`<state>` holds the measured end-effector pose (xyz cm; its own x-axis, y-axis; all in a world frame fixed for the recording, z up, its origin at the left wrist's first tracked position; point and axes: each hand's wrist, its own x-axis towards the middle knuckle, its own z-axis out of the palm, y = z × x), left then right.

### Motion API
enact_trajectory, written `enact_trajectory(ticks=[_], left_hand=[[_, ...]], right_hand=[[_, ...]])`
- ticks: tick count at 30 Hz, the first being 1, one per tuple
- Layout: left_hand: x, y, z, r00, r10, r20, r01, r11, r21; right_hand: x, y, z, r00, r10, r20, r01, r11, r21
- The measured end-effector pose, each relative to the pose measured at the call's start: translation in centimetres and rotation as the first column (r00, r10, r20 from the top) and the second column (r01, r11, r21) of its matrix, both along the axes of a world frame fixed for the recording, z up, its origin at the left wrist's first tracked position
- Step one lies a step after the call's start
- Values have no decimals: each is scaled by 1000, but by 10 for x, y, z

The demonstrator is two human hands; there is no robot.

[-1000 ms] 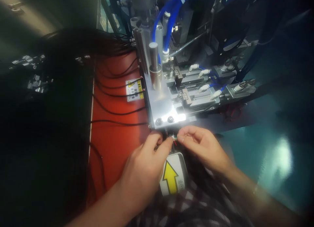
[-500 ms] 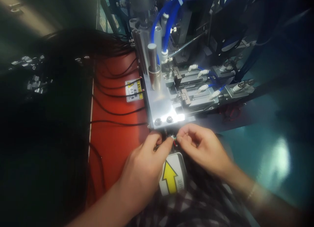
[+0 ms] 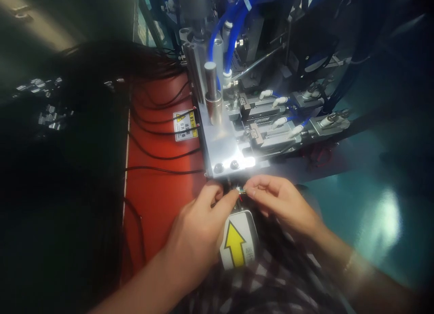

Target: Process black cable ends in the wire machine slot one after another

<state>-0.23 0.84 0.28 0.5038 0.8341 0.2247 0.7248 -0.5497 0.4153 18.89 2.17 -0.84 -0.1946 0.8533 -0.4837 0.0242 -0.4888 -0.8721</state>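
Just below the front edge of a shiny metal block (image 3: 224,147), my two hands meet at a small greenish, metallic-looking piece with thin red wire (image 3: 241,190). My right hand (image 3: 283,201) pinches its right end between thumb and forefinger. From the other side, the thumb tip of my left hand (image 3: 200,226) presses against its left end; the left fingers are curled, and their tips are partly hidden under the block's edge. The piece is too small to name. Close below both hands is a white plate with a yellow arrow (image 3: 235,244).
Pneumatic slides with white fittings (image 3: 280,113) extend to the right of the block. Blue air hoses (image 3: 233,43) run above it. Black cables (image 3: 162,170) cross the red panel (image 3: 159,210) on the left, beside a warning label (image 3: 185,125). A metal post (image 3: 210,79) stands on the block.
My right fingers have shifted slightly and are a little more closed. More of the small piece shows between the hands. My left hand has hardly moved.
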Motion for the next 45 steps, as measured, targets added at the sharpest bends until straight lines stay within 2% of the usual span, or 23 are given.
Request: enact_trajectory(ticks=[9,14,17,21,23,24,26,28,30,32,35,45], left_hand=[[0,-2,-2,1000,15,-10,-15,1000,-8],[0,-2,0,1000,6,-8,-6,1000,1],[0,-2,0,1000,3,-17,-3,1000,5],[0,-2,-1,1000,-8,-10,8,1000,9],[0,-1,-1,1000,-9,-11,9,1000,12],[0,-1,-1,1000,-7,-12,7,1000,17],[0,-1,-1,1000,-5,-14,5,1000,24],[0,-1,-1,1000,-6,-16,6,1000,21],[0,-2,-1,1000,-10,-14,10,1000,13],[-1,-2,-1,1000,-13,-10,13,1000,12],[-1,-2,-2,1000,-12,-9,12,1000,10],[0,-3,1,1000,-3,5,3,1000,-12]], right_hand=[[-1,1,7,984,1,180,-18,996,93],[-4,0,0,971,-29,238,-27,973,229],[-5,-3,-2,950,-52,308,-63,933,354],[-5,-6,1,905,-115,410,-146,821,552],[-5,-7,2,894,-128,430,-176,782,598],[-5,-7,2,896,-124,427,-172,789,590],[-4,-5,2,919,-88,384,-124,860,494],[-4,-3,1,956,-33,293,-66,944,322],[-3,-1,1,981,2,193,-35,985,169],[-3,0,1,993,4,122,-15,996,91],[-4,0,2,997,-6,78,1,999,54],[-4,0,1,989,-28,147,11,994,112]])
